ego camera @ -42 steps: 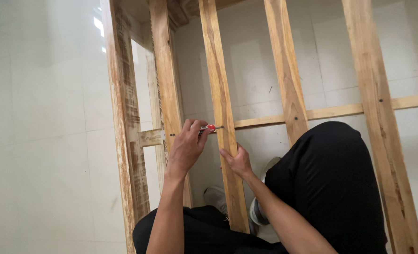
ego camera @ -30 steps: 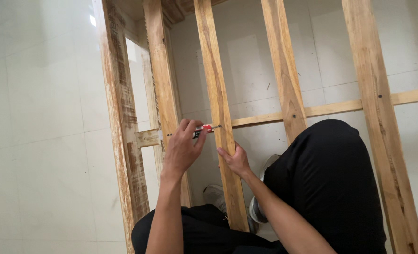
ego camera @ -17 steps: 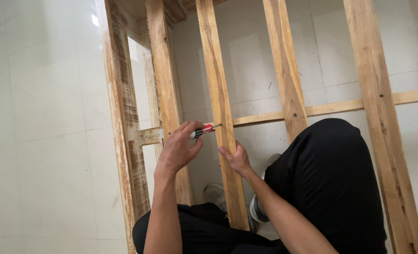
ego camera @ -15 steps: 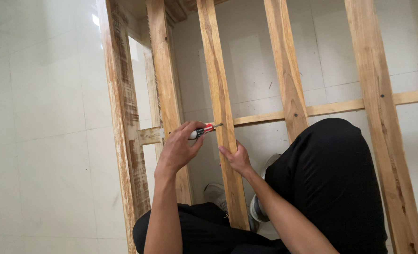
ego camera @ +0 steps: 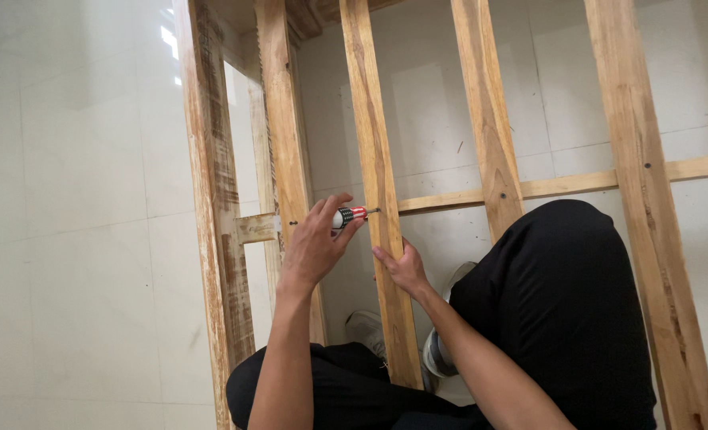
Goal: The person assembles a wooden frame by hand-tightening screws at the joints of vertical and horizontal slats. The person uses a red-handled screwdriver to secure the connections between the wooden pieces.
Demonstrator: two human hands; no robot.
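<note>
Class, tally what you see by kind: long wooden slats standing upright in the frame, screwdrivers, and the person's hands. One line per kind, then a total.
Upright wooden slats: 5, for example the one the right hand steadies
Screwdrivers: 1, red-handled screwdriver in the left hand
Hands: 2
Total: 8
</note>
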